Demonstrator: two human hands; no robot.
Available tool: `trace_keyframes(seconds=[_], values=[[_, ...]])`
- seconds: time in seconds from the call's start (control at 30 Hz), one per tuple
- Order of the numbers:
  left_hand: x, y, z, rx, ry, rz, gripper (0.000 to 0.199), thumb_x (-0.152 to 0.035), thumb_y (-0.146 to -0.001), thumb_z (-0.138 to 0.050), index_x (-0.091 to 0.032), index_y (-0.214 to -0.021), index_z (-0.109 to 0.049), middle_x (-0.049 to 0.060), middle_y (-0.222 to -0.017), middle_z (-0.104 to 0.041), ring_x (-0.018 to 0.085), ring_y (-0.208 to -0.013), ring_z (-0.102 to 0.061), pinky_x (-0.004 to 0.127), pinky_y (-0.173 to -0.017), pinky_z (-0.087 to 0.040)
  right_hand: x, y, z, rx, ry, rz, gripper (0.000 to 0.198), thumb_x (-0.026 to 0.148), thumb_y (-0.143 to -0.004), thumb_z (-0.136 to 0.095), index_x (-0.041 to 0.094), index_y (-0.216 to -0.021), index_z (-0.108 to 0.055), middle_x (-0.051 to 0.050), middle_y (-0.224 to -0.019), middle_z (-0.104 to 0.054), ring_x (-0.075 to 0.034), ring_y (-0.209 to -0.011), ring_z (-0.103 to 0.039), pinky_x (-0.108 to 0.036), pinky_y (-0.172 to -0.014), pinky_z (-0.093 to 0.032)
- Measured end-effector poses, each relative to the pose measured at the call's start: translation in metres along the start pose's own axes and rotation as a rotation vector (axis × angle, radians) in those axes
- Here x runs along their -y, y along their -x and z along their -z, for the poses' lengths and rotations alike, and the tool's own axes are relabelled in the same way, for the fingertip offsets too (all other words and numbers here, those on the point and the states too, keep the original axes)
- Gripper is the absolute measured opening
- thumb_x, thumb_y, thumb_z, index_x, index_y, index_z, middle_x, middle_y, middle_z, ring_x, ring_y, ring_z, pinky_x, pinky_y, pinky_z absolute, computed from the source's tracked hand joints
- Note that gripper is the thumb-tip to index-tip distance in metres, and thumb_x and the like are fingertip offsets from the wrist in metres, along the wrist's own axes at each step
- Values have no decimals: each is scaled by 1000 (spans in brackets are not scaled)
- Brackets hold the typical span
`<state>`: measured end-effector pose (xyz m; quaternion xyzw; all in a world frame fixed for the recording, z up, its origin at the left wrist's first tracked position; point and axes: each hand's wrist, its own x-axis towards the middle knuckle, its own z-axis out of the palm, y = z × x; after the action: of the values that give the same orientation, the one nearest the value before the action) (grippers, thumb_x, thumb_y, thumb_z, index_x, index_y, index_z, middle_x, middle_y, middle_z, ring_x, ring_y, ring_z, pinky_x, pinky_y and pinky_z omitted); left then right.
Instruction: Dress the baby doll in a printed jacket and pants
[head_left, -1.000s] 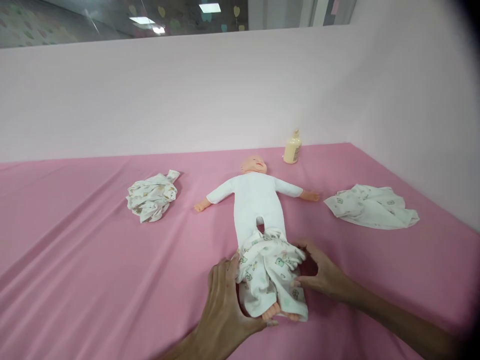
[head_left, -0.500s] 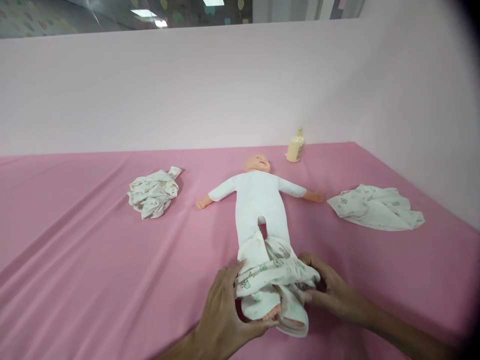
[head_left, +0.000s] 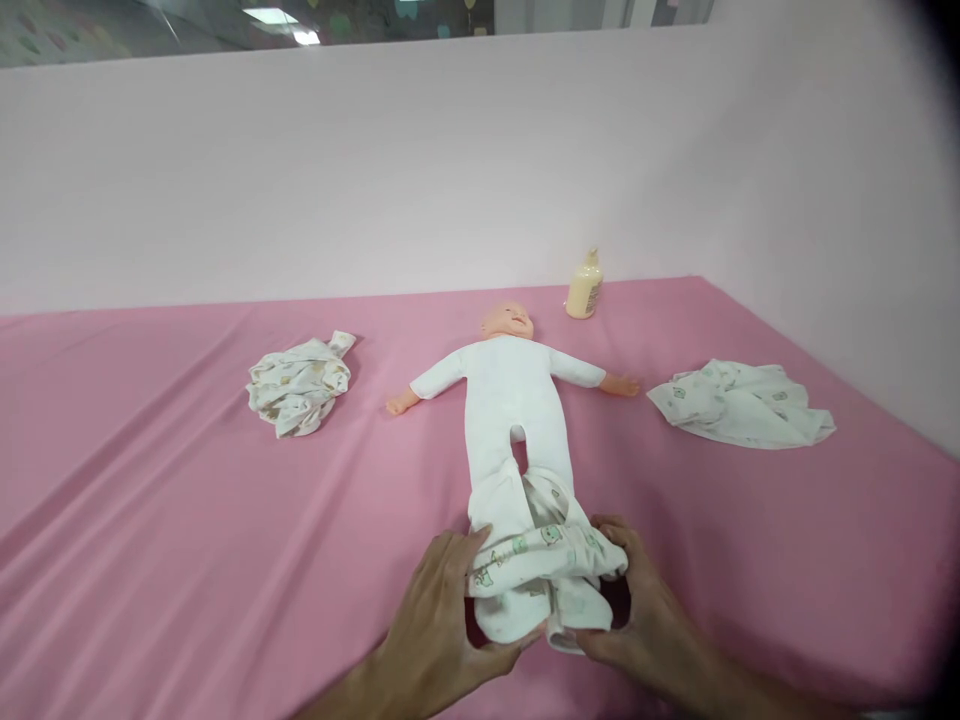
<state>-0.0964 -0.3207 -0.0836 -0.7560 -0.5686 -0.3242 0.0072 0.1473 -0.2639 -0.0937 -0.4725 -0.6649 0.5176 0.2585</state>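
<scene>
A baby doll (head_left: 517, 390) in a white body suit lies on its back, arms spread and legs toward me. Around its lower legs are bunched white baby trousers (head_left: 536, 560) with a green animal print. My left hand (head_left: 442, 610) grips the trousers at the left side, thumb low near the cuff. On the right side my right hand (head_left: 637, 600) holds them too, fingers behind the waistband and thumb at the lower end of the leg. The doll's feet are hidden in the cloth.
A crumpled patterned baby garment (head_left: 300, 385) lies left of the doll, and another white printed cloth (head_left: 742, 402) lies to its right. A pale yellow pump bottle (head_left: 583, 285) stands near the head. Pink sheeting (head_left: 187, 560) covers the surface, bounded by a white wall (head_left: 337, 180).
My right hand has shifted down and inward on the trousers, its thumb now at the lower leg end. The doll's toes, visible before, are now covered. My left hand stays nearly in place.
</scene>
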Motion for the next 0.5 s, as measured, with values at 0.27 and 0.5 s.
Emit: trace_keyframes(seconds=[0.27, 0.5], values=[[2, 16, 6, 161, 153, 239, 76, -28, -62, -75, -21, -132, -47, 11, -112, -68, 30, -96, -69, 42, -78, -60, 24, 12, 12, 98, -242, -205, 60, 14, -60, -64, 23, -115, -40, 3, -82, -55, -17, -72, -56, -27, -62, -47], [-13, 24, 10, 224, 428, 498, 83, -19, -69, -64, -25, -146, -34, 9, -108, -71, 20, -77, -69, 32, -62, -60, 9, 18, 9, 72, -183, -193, 54, 16, -63, -62, 23, -112, -41, 1, -88, -59, -18, -79, -58, -29, -69, -49]])
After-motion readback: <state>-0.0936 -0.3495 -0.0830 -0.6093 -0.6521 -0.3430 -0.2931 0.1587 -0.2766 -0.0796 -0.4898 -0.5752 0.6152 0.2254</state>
